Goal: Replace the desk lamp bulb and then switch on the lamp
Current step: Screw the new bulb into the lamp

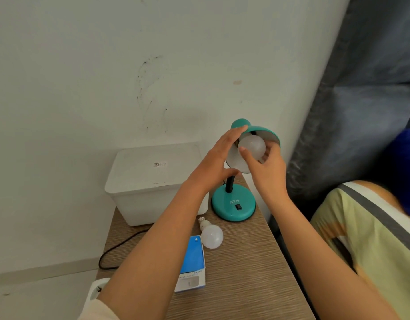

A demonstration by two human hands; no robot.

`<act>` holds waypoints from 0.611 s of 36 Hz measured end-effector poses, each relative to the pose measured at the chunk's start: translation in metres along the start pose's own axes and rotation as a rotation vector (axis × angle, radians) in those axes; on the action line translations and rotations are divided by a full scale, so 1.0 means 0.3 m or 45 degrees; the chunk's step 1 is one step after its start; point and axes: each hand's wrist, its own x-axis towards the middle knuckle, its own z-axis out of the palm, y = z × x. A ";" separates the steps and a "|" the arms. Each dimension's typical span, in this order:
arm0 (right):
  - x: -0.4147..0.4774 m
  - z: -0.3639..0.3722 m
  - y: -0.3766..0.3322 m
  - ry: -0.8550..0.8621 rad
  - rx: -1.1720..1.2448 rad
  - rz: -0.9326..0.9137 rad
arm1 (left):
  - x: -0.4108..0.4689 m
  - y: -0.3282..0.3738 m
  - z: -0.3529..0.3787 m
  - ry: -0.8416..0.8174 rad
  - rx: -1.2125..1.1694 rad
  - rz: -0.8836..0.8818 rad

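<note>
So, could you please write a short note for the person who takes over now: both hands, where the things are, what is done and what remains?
Left hand: steadies the teal metal lamp shade from the side.
Right hand: fingers grip the frosted white bulb under the shade; whether it is fully seated cannot be seen.
On the wooden table: a second white bulb lies beside the blue bulb carton, in front of the teal lamp base.
Left: confirm the bulb is tight, then press the black switch on the base. The lamp is not lit.
</note>
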 end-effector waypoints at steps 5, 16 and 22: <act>0.002 0.003 -0.009 0.016 0.068 0.053 | 0.000 -0.002 0.001 -0.004 0.004 0.000; -0.009 0.002 -0.002 0.048 -0.078 -0.088 | 0.004 -0.001 0.006 -0.015 0.012 0.001; 0.004 0.007 -0.007 0.052 0.051 0.107 | 0.007 0.000 -0.001 -0.017 0.024 -0.003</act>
